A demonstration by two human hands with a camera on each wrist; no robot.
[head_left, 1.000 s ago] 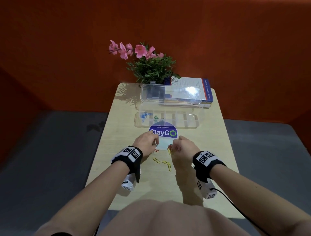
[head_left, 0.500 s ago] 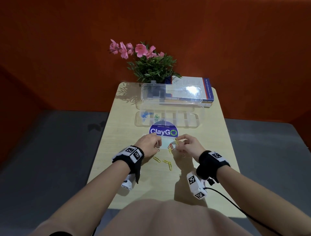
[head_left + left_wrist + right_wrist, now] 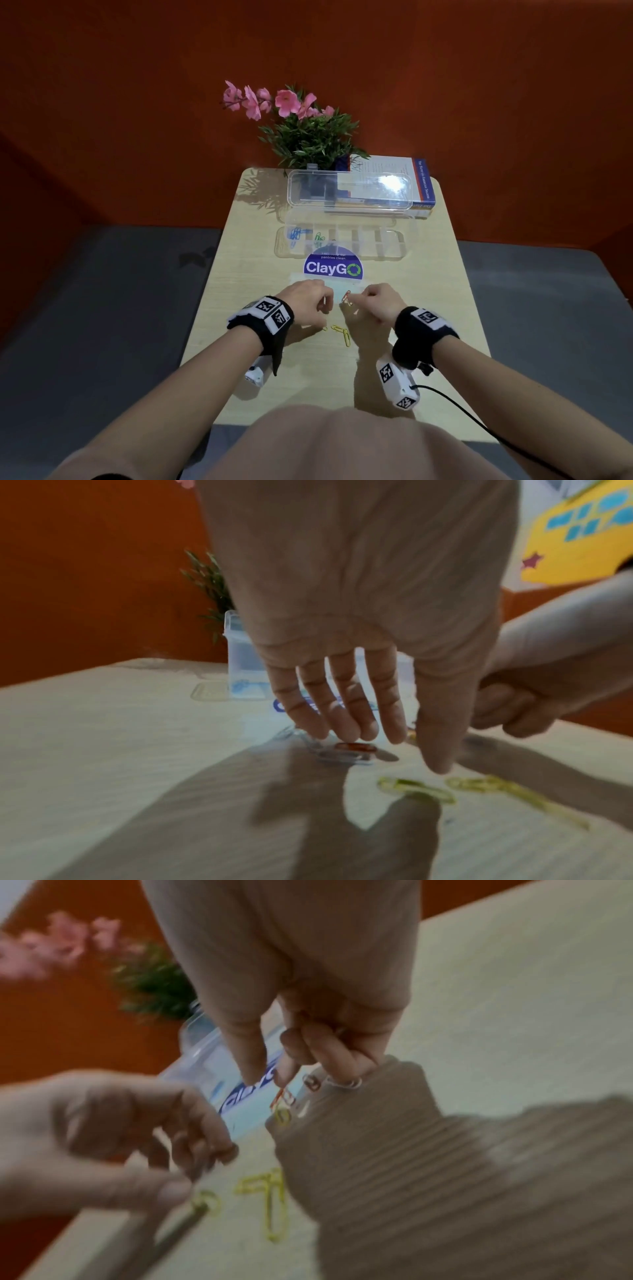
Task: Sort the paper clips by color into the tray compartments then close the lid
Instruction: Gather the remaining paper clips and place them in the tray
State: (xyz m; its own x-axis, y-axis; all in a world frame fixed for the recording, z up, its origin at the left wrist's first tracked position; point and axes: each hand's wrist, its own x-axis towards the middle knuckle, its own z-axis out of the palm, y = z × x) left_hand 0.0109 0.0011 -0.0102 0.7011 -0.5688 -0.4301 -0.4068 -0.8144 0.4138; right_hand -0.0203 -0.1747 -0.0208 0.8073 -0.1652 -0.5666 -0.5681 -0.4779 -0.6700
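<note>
Right hand (image 3: 378, 301) is lifted off the counter (image 3: 260, 274), thumb and index fingers (image 3: 251, 1053) clamped on a red paper clip (image 3: 347, 297); something yellow hangs at its lower end in the right wrist view, too blurred to call

Left hand (image 3: 305, 301) sits just beside it, low over the counter. Left wrist view shows its fingers (image 3: 342, 710) straight-ish and slightly apart, tips pointing down at a second red clip (image 3: 356, 747) lying flat; contact not clear, holding nothing

Yellow paper clips (image 3: 340, 333) lie loose on the counter, just nearer the person than both hands

Clear tray (image 3: 387, 248) is further back, past the ClayGO sticker (image 3: 333, 267). Blue clips (image 3: 294, 234) are in its leftmost compartment, green clips (image 3: 319, 238) in the next one over. Lid (image 3: 349, 190) is open, standing up behind the tray

Behind that: a book (image 3: 423, 181) and a plant with pink flowers (image 3: 308, 126)
</note>
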